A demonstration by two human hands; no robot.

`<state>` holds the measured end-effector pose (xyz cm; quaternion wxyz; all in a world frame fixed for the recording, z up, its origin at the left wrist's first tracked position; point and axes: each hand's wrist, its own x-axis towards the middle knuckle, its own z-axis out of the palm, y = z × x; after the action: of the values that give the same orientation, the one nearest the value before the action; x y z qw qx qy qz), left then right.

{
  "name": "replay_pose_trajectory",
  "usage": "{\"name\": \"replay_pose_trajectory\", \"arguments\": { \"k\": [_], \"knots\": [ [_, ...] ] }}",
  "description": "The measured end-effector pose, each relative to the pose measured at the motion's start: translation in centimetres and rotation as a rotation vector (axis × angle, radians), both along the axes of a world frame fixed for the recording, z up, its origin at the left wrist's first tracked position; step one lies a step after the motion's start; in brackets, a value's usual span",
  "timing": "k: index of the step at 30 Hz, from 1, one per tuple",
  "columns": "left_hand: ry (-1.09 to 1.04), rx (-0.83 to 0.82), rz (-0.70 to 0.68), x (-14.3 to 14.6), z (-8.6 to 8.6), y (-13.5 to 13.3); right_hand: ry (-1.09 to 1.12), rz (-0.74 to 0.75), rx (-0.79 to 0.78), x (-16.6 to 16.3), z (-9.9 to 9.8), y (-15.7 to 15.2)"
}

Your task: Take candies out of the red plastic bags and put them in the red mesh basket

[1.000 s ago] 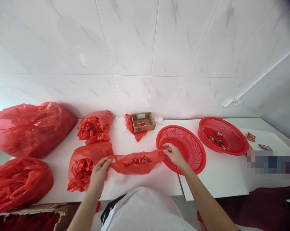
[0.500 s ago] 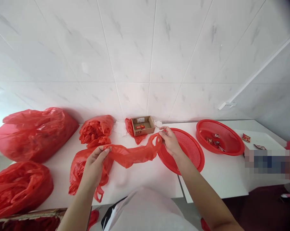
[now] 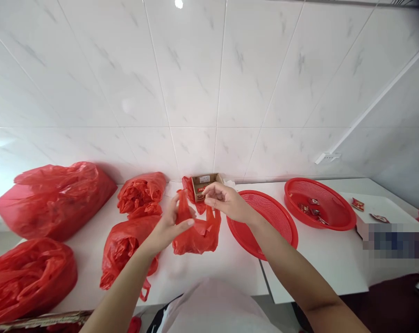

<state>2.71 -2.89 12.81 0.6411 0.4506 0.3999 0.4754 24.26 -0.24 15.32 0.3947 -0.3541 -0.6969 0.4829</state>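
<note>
A thin red plastic bag (image 3: 197, 238) with two loop handles hangs over the white table between my hands. My left hand (image 3: 169, 226) holds its left handle, which passes over the fingers while the thumb sticks out across the front of the bag. With fingers curled, my right hand (image 3: 228, 201) is at the top of the other handle; its exact grip is partly hidden. Just behind the hands stands a small cardboard box (image 3: 200, 196) with a red packet inside, partly covered by my right fingers.
Bundles of red bags (image 3: 129, 245) lie to the left, beside a large stuffed red bag (image 3: 56, 199). Two red mesh baskets (image 3: 285, 215) stand to the right, the farther one holding several small packets. A white box lid (image 3: 386, 208) carries two packets. Another person's dark clothing (image 3: 400, 303) shows at lower right.
The bag was stretched out sideways between my hands; now it hangs upright by its handles. My hands have moved closer together, the left one rightward and the right one leftward.
</note>
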Motion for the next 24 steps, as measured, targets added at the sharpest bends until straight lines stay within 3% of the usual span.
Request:
{"name": "replay_pose_trajectory", "arguments": {
  "k": [2, 5, 10, 14, 17, 20, 24],
  "knots": [
    [0.11, 0.052, -0.152, 1.2, 0.3, 0.8, -0.031, 0.141, 0.032, -1.4, 1.0, 0.0],
    [0.23, 0.128, -0.274, 2.5, 0.1, 2.3, -0.057, 0.19, 0.108, -3.0, 1.5, 0.4],
    [0.222, -0.022, -0.167, 2.1, -0.6, 4.2, -0.028, -0.025, 0.189, -2.5, -0.6, 1.4],
    [0.123, -0.118, -0.154, 1.1, -0.6, 4.6, -0.101, -0.069, 0.169, -1.0, -2.8, 0.9],
    [0.111, -0.1, -0.225, 0.9, -0.1, 4.5, -0.069, -0.096, 0.127, -0.7, -2.7, -0.7],
    [0.145, -0.056, -0.288, 1.0, 0.7, 4.2, -0.117, 0.02, 0.125, -0.8, -1.9, -1.7],
    [0.371, 0.187, -0.358, 1.2, 0.9, 3.9, -0.083, -0.053, 0.139, -1.2, -2.8, -0.2]
  ]
}}
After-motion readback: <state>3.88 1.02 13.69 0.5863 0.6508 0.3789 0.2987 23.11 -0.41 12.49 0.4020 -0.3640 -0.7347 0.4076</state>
